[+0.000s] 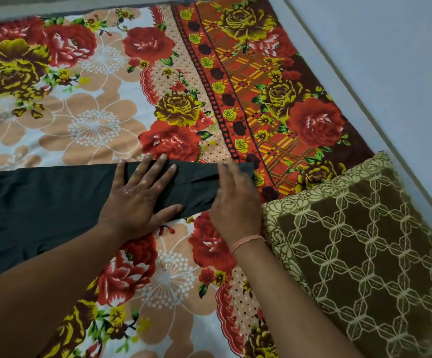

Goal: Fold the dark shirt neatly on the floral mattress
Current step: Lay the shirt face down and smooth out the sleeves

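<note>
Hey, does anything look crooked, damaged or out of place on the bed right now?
Nothing stands out. The dark shirt lies flat on the floral mattress, both hands pressing its narrow end; the right hand is motion-blurred. The brown patterned cushion sits beside it.

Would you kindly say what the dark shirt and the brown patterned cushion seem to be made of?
Dark green-black shirt: thin matte woven or knit cloth, likely cotton; it lies flat with soft creases. Brown cushion with cream lattice pattern: seemingly velvety upholstery fabric with a slight sheen.

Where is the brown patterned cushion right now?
The cushion lies at lower right on the floral mattress, beside the right hand and the dark shirt.
</note>
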